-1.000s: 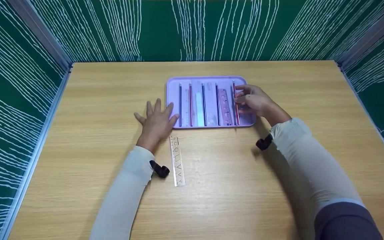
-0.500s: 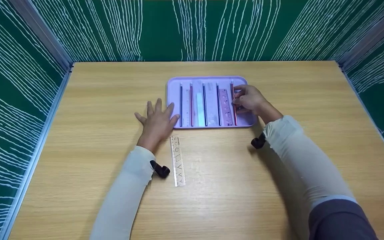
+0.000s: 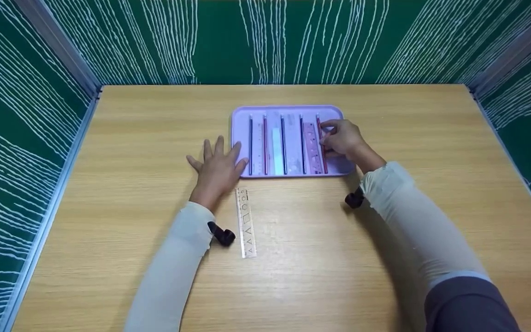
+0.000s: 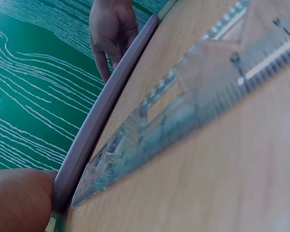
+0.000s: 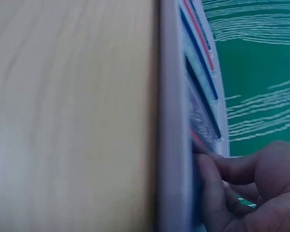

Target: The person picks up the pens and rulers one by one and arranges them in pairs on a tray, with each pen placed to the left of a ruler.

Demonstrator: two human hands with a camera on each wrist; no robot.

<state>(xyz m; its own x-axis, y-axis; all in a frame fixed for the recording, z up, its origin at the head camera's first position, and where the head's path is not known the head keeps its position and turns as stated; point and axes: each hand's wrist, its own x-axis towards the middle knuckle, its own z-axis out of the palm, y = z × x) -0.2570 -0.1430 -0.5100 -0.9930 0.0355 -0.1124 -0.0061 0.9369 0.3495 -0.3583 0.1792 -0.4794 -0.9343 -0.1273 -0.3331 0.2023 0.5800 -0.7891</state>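
Observation:
A purple tray (image 3: 293,109) holds pencils and rulers in a row. My right hand (image 3: 343,138) pinches a red pencil (image 3: 325,166) at the tray's right side, just right of a pink ruler (image 3: 312,147). In the right wrist view, thumb and fingertips of the right hand (image 5: 251,188) meet at that pencil, inside the rim. With fingers spread, my left hand (image 3: 217,170) rests at the tray's left edge, its thumb over the rim. A clear stencil ruler (image 3: 246,226) lies on the table below the tray; it also crosses the left wrist view as a transparent ruler (image 4: 183,106).
Left of the pink ruler lie a dark pencil (image 3: 302,143), another dark pencil (image 3: 284,143), a pale ruler (image 3: 276,152), a red pencil (image 3: 265,143) and a further dark pencil (image 3: 250,143). Green walls with white lines enclose the wooden table (image 3: 155,110).
My right hand has moved left with the red pencil, bringing it closer to the pink ruler; its top end has also come down slightly. The left hand stays in place.

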